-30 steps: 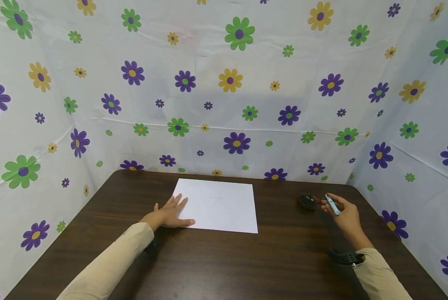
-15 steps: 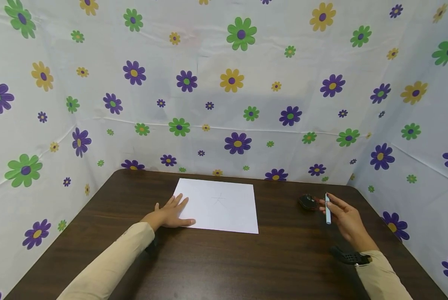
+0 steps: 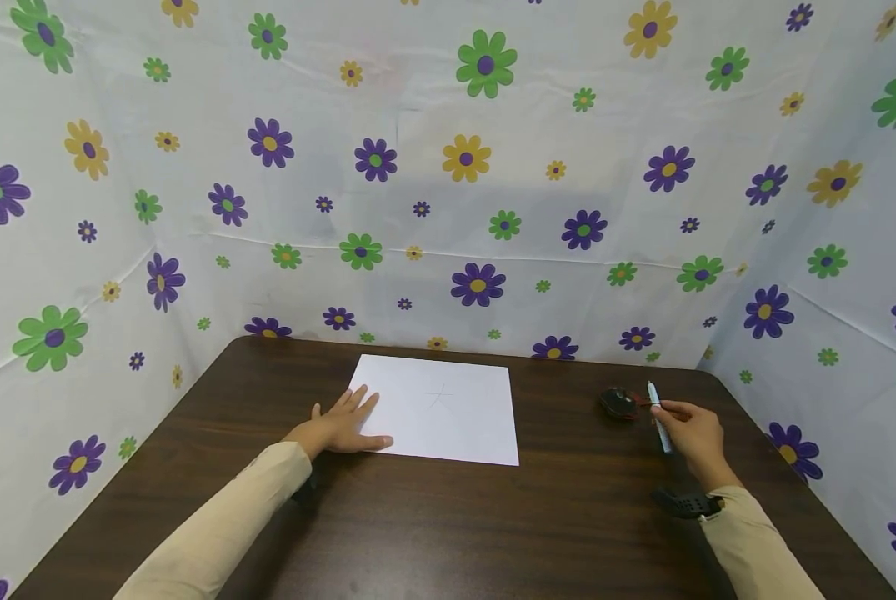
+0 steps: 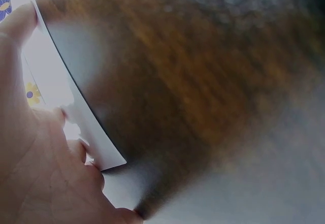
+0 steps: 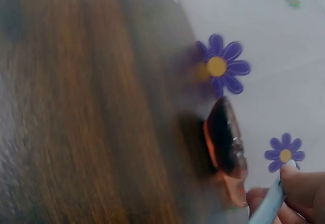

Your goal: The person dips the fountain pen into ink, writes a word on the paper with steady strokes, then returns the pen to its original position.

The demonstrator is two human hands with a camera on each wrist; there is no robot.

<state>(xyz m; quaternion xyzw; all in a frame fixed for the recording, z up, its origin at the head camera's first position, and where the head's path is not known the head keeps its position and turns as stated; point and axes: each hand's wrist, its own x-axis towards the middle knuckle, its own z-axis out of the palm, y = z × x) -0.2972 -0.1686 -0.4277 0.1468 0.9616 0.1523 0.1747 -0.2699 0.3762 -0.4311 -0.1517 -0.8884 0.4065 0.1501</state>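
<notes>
My left hand [image 3: 346, 423] lies flat with spread fingers over the left edge of a white sheet of paper [image 3: 463, 425]. Thin crossing lines [image 3: 439, 394] are drawn near the upper middle of the sheet. In the left wrist view, the palm [image 4: 45, 178] and the paper's edge [image 4: 96, 142] appear close up. To the right, my right hand [image 3: 695, 435] pinches a light blue pen [image 3: 663, 433] between thumb and fingers, its narrow tip pointing away from me. The right wrist view shows the pen [image 5: 269, 203] in the fingers, part of it cut off by the frame.
Just left of the pen lies a glossy dark oval object with reddish parts [image 3: 617, 402], perhaps sunglasses. Everything rests on a dark brown wooden table [image 3: 448, 533]. Flower-print white cloth [image 3: 417, 183] hangs behind and along both sides.
The pen has turned in my right hand, from slanted to nearly upright, then slightly slanted again with its tip away from me. My left hand stays on the paper.
</notes>
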